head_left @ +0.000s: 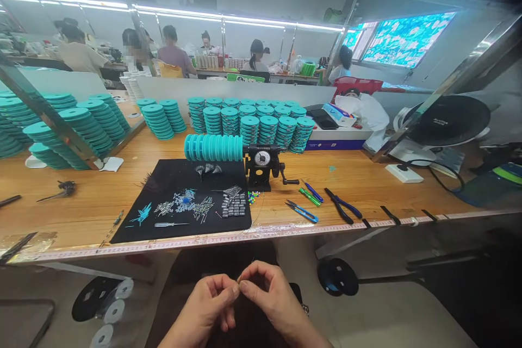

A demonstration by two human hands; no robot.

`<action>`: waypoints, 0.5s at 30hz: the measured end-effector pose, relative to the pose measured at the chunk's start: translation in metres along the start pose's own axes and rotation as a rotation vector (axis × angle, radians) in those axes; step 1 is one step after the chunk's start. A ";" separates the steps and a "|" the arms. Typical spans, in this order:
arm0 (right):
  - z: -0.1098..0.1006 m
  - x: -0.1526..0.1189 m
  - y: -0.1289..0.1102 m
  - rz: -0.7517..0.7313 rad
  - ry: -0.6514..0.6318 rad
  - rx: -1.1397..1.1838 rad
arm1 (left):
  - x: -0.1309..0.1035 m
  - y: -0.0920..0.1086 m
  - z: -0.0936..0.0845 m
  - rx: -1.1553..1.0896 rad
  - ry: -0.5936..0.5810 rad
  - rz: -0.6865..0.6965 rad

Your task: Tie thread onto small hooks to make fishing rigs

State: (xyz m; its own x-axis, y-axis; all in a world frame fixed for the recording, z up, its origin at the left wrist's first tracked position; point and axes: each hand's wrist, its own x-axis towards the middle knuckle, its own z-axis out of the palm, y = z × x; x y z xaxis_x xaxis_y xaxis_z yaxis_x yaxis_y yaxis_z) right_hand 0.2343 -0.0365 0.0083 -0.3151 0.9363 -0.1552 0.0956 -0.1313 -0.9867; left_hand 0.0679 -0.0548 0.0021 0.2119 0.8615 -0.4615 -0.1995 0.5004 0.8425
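Below the table's front edge, over my lap, my left hand (210,304) and my right hand (271,294) meet fingertip to fingertip. Each has thumb and index finger pinched together; what they hold is too small to make out. Nearest to them on the bench is a black mat (141,196) carrying thin turquoise pieces (142,213), pale small beads (184,201), metal pins (203,207), grey cylindrical weights (234,205) and a small screwdriver (171,224). Behind it, a hand-cranked winder (261,166) holds a row of turquoise spools (214,148).
Blue snips (302,211), a green tool (310,197), a blue tool (313,191) and pliers (342,205) lie right of the mat. Stacked turquoise spools (267,130) line the back, with more stacks (77,125) at left. A measuring tape (293,230) runs along the table edge. People sit beyond.
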 end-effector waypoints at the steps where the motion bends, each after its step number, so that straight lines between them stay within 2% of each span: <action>1: 0.000 0.001 0.001 0.004 -0.004 0.030 | -0.001 0.001 0.000 -0.009 -0.014 -0.005; 9: -0.003 0.002 0.003 0.037 -0.012 0.154 | 0.001 0.001 -0.010 -0.073 -0.163 -0.076; 15: -0.001 0.004 0.012 0.092 0.042 0.228 | 0.003 -0.002 -0.018 -0.009 -0.206 -0.027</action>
State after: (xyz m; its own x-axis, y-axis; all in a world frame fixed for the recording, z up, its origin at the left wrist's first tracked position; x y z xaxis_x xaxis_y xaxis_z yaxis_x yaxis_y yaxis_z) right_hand 0.2354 -0.0337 -0.0036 -0.2751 0.9289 -0.2478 -0.0953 -0.2828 -0.9544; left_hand 0.0521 -0.0516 -0.0064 0.4079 0.8126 -0.4164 -0.1994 0.5243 0.8279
